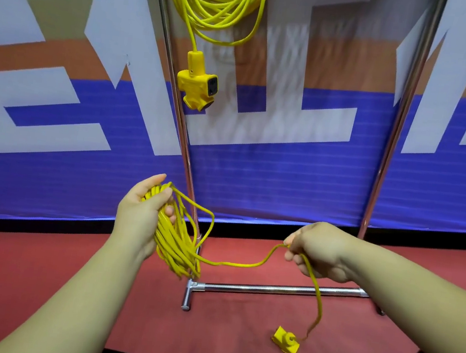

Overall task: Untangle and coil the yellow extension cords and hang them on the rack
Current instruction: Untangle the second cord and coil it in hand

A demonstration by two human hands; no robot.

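The left hand (144,212) was closed around a bunch of yellow cord loops (175,245). The loops hung down from the fist, just in front of the rack's left pole (177,92). One strand of that cord ran across to the right hand (319,251). The right hand's fingers were pinched shut on the strand. From there the cord dropped down to a yellow socket block (285,341), which was low down, close to the red floor (65,267); I could not tell if it touched the floor.

Another yellow cord (215,5) was already coiled and hung at the top of the metal rack. Its own socket block (198,81) dangled below it, beside the left pole. The rack's bottom bar (279,290) lay on the red floor. Behind the rack was a blue banner (269,181) with big white shapes.
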